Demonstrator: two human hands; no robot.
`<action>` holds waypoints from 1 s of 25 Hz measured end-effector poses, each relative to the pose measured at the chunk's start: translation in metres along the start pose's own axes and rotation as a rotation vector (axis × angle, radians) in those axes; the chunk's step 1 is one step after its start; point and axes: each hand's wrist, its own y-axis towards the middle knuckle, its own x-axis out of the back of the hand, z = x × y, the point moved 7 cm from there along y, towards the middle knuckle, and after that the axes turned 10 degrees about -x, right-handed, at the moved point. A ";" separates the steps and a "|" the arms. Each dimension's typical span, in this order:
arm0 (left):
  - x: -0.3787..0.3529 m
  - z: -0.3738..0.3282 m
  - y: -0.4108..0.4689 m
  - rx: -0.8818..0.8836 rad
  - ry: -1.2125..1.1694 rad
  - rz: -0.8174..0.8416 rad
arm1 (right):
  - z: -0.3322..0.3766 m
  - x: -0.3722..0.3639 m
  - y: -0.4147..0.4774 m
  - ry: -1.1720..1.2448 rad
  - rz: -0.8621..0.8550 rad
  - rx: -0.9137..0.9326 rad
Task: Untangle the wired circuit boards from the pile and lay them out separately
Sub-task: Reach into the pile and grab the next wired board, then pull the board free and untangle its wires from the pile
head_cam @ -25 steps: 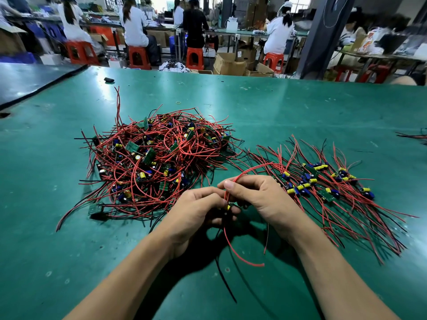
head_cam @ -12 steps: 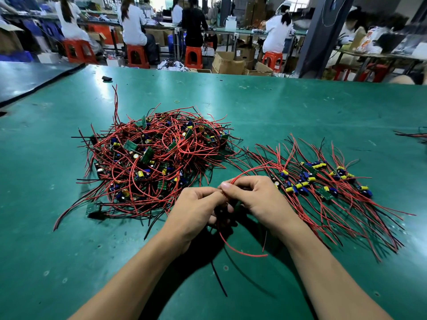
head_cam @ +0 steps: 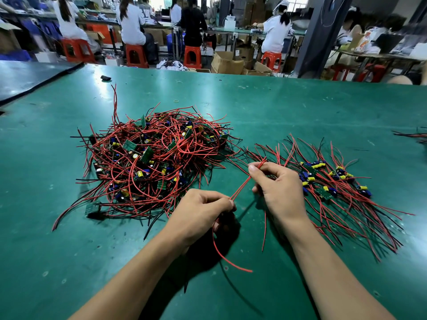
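Observation:
A tangled pile of small green circuit boards with red and black wires (head_cam: 152, 158) lies on the green table (head_cam: 277, 107), left of centre. To the right, several separated boards (head_cam: 332, 181) lie spread with their wires fanned toward me. Between the two, my left hand (head_cam: 198, 213) pinches the lower end of a doubled red wire (head_cam: 245, 183). My right hand (head_cam: 277, 188) pinches the upper end of that wire, which runs taut between the hands. Loose red and black wire tails (head_cam: 221, 252) hang below my left hand. The board they belong to is hidden by my fingers.
A small black object (head_cam: 105, 77) lies near the table's far left edge. More wires (head_cam: 413, 135) poke in at the right edge. A darker table (head_cam: 25, 77) adjoins on the left. Beyond, people sit on orange stools among cardboard boxes.
My hands have moved apart. The right hand rose up and right, the left dropped, and the red wire loop between them is now pulled straight and taut.

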 end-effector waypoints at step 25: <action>0.010 0.005 0.000 0.026 -0.248 -0.029 | -0.004 -0.055 -0.037 0.121 0.575 -0.260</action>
